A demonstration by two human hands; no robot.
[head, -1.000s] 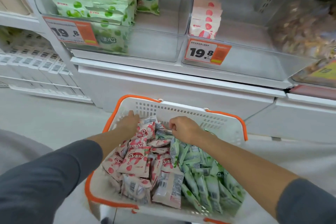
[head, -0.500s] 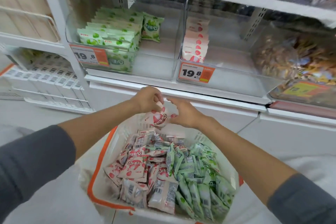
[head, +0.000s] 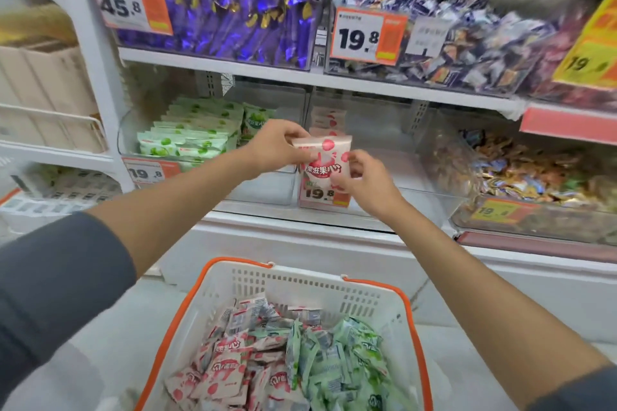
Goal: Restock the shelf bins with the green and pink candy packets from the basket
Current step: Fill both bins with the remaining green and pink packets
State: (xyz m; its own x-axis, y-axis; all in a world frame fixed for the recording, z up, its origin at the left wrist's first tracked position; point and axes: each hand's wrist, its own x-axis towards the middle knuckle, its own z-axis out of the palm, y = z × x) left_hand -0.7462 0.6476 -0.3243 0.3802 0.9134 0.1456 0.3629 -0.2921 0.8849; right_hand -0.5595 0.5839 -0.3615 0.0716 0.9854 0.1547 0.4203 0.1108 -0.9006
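Observation:
Both hands hold one pink candy packet [head: 325, 160] upright in front of the shelf. My left hand [head: 275, 143] pinches its upper left corner; my right hand [head: 362, 180] pinches its lower right corner. Behind it a clear bin [head: 394, 157] holds a short row of pink packets [head: 329, 120]. The clear bin to its left [head: 267, 190] holds rows of green packets [head: 197, 133]. Below, the white basket with orange rim [head: 300, 280] holds pink packets [head: 230, 374] on its left and green packets [head: 340, 360] on its right.
The shelf above carries bins of purple bags [head: 227, 3] and mixed wrapped sweets [head: 450, 40] behind orange price tags. A bin of assorted candies [head: 534, 170] stands at the right. White shelving [head: 50, 130] stands at the left. The white shelf base [head: 300, 243] runs behind the basket.
Both hands lifted a pink packet out of the basket and raised it to the front of the pink bin. The view tilted upward, revealing the upper shelf.

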